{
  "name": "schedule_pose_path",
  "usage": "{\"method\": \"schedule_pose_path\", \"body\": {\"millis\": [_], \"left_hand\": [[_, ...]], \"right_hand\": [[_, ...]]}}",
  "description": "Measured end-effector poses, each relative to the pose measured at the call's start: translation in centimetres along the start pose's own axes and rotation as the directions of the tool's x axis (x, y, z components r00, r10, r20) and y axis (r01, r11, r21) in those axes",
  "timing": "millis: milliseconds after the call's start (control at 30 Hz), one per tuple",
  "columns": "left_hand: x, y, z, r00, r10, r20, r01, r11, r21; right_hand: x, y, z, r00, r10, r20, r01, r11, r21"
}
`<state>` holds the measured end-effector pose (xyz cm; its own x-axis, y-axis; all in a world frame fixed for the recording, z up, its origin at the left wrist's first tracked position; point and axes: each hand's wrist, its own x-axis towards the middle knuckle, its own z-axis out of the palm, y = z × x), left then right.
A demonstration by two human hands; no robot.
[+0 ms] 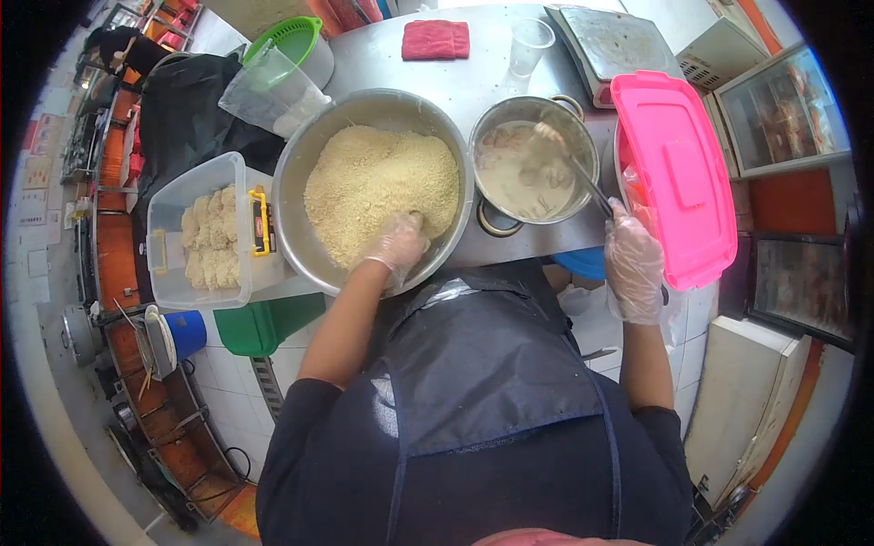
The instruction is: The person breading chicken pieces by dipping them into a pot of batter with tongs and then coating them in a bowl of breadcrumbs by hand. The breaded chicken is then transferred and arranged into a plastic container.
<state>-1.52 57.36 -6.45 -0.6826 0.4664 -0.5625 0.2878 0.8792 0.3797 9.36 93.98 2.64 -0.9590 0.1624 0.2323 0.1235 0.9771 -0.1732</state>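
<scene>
My left hand (399,244), in a clear plastic glove, is in the breadcrumbs (378,182) that fill much of a large metal bowl (289,214); its fingertips are partly hidden and something small and dark shows beside them. My right hand (635,259), gloved too, is closed around the handle of metal tongs (592,188). The tongs reach over a metal pot (537,218) of pale batter with pieces in it, and a blurred piece (550,135) is at their tips. Left of the bowl, a clear plastic box (187,296) holds crumb-coated pieces (211,238).
A pink lid (687,182) lies over a container right of the pot. Behind are a scale (619,45), a clear cup (531,47), a red cloth (435,40) and a green basket (284,38). A green bin (259,326) stands below the table (492,18).
</scene>
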Motion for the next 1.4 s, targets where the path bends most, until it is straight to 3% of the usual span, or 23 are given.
{"method": "schedule_pose_path", "body": {"millis": [33,67,133,233,300,333,433,467,533,633,700,833,900,967,1033,1067,1100,1167,1233,1300,1333,1367,1400], "left_hand": [[-0.7,0.6,-0.3,0.991,-0.066,-0.113,0.071,0.997,0.032],[-1.9,0.7,-0.6,0.991,-0.073,-0.114,0.077,0.996,0.033],[-4.2,0.5,-1.1,0.973,0.025,-0.23,-0.055,0.991,-0.124],[-5.2,-3.9,-0.3,0.95,-0.055,-0.307,-0.052,0.943,-0.33],[-6.0,-7.2,0.4,0.905,-0.124,-0.407,-0.051,0.918,-0.393],[-6.4,-8.8,0.7,0.852,-0.171,-0.495,-0.074,0.896,-0.437],[-6.2,-13.2,1.2,0.78,-0.209,-0.59,-0.065,0.911,-0.408],[-6.0,-13.8,1.0,0.773,-0.228,-0.592,-0.055,0.906,-0.421],[-5.4,-14.3,0.5,0.646,-0.483,-0.591,-0.264,0.586,-0.766],[-5.1,-14.8,0.0,0.635,-0.51,-0.581,-0.301,0.529,-0.794],[-4.4,-15.2,0.2,0.641,-0.504,-0.58,-0.294,0.536,-0.791],[-4.1,-14.8,0.1,0.664,-0.518,-0.54,-0.243,0.534,-0.81],[-4.3,-14.6,0.3,0.667,-0.533,-0.52,-0.217,0.529,-0.821],[-4.5,-14.9,0.1,0.667,-0.545,-0.509,-0.195,0.531,-0.824],[-4.9,-15.2,0.2,0.685,-0.523,-0.508,-0.137,0.593,-0.794],[-4.9,-15.6,0.1,0.682,-0.524,-0.51,-0.137,0.593,-0.793],[-4.7,-15.9,0.1,0.681,-0.49,-0.544,-0.164,0.622,-0.766],[-3.3,-16.9,0.6,0.673,-0.452,-0.585,-0.196,0.654,-0.731],[-0.9,-18.8,1.7,0.558,-0.364,-0.746,-0.158,0.836,-0.525],[0.0,-18.6,0.0,0.579,-0.352,-0.736,-0.044,0.887,-0.459],[0.6,-18.4,-1.0,0.616,-0.416,-0.67,0.074,0.876,-0.476],[1.2,-19.1,-1.9,0.75,-0.274,-0.602,0.2,0.962,-0.188],[2.4,-20.0,-2.3,0.872,-0.181,-0.454,0.261,0.958,0.12]], "right_hand": [[0.5,0.2,0.8,1.0,-0.003,-0.001,0.003,1.0,0.005],[1.0,0.4,1.6,0.998,-0.02,-0.06,0.017,0.998,-0.056],[1.4,0.4,2.1,0.992,-0.048,-0.115,0.035,0.993,-0.112],[1.5,0.0,1.5,0.996,-0.063,-0.063,0.052,0.986,-0.16],[1.5,-1.3,-0.1,1.0,0.019,0.003,-0.019,0.999,-0.036],[1.5,-2.7,-1.8,0.983,0.133,0.13,-0.145,0.986,0.087],[1.3,-5.1,-4.3,0.957,0.125,0.261,-0.194,0.947,0.257],[1.2,-5.6,-4.6,0.957,0.084,0.277,-0.169,0.939,0.299],[1.5,-7.6,-5.3,0.936,0.04,0.351,-0.175,0.916,0.361],[2.2,-9.9,-3.7,0.89,-0.036,0.455,-0.187,0.881,0.434],[2.6,-10.9,0.0,0.892,-0.337,0.301,0.117,0.816,0.565],[4.3,-15.9,3.6,0.839,-0.396,0.373,0.21,0.868,0.449],[5.0,-17.6,3.6,0.88,-0.279,0.384,0.216,0.956,0.201],[5.3,-15.9,2.5,0.901,-0.242,0.361,0.191,0.967,0.171],[5.2,-15.4,-0.8,0.926,-0.081,0.37,0.05,0.994,0.093],[4.6,-13.4,-0.6,0.966,-0.161,0.203,0.155,0.987,0.045],[4.2,-11.9,-0.9,0.966,-0.162,0.2,0.156,0.987,0.045],[3.6,-9.2,-1.4,0.973,-0.096,0.21,0.117,0.989,-0.09],[3.4,-6.5,-0.1,0.926,-0.075,0.369,0.142,0.977,-0.158],[3.2,-3.0,3.8,0.909,-0.11,0.401,0.136,0.99,-0.037],[4.3,-6.0,3.2,0.887,-0.014,0.461,0.092,0.985,-0.148],[5.1,-9.1,1.6,0.858,0.093,0.505,0.054,0.961,-0.27],[5.4,-10.4,1.6,0.872,0.046,0.488,0.081,0.969,-0.235]]}}
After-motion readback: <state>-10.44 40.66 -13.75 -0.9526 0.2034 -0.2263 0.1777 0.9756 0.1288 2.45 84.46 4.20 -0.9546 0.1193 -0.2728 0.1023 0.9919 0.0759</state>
